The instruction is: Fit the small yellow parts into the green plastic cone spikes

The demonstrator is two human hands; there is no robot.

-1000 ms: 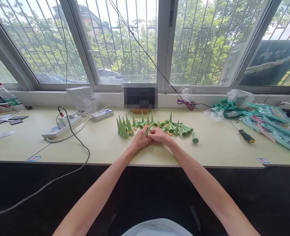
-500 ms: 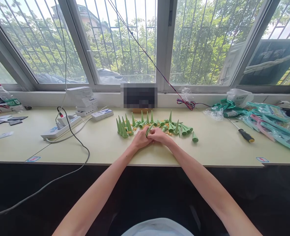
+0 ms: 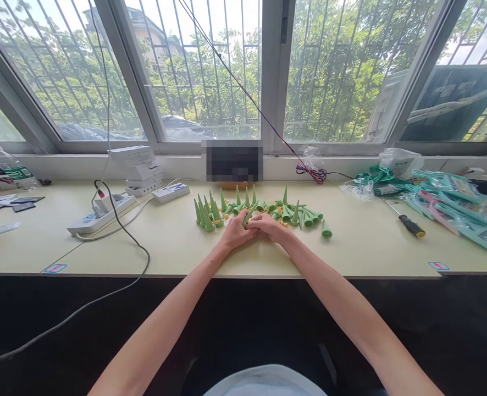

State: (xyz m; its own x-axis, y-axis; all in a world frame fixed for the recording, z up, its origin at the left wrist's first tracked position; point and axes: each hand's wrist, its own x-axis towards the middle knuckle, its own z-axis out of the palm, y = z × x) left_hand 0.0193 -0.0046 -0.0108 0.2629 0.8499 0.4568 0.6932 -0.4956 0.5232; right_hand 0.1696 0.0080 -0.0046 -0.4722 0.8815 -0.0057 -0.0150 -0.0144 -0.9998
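Observation:
My left hand (image 3: 237, 231) is closed around a green cone-shaped spike (image 3: 249, 214), its tip slanting up and to the right. Close against it, the fingers of my right hand (image 3: 270, 226) are pinched together at the spike's lower end; whether a small part sits in them is hidden. To the left and behind, several green spikes (image 3: 208, 220) stand upright in a cluster. More spikes (image 3: 308, 220) lie on their sides to the right, among small orange-yellow pieces (image 3: 285, 224). One single spike (image 3: 326, 230) lies apart at the right end.
A power strip (image 3: 97, 219) with a dark cable (image 3: 147, 250) lies left, beside stacked white boxes (image 3: 142, 170). A screwdriver (image 3: 411, 225) and teal plastic packages (image 3: 453, 203) are on the right. The pale table (image 3: 165, 253) ends at its front edge beneath my forearms.
My hands stay together in nearly the same place. The held spike leans slightly differently, and my right fingers have shifted a little around its lower end. The view has moved slightly.

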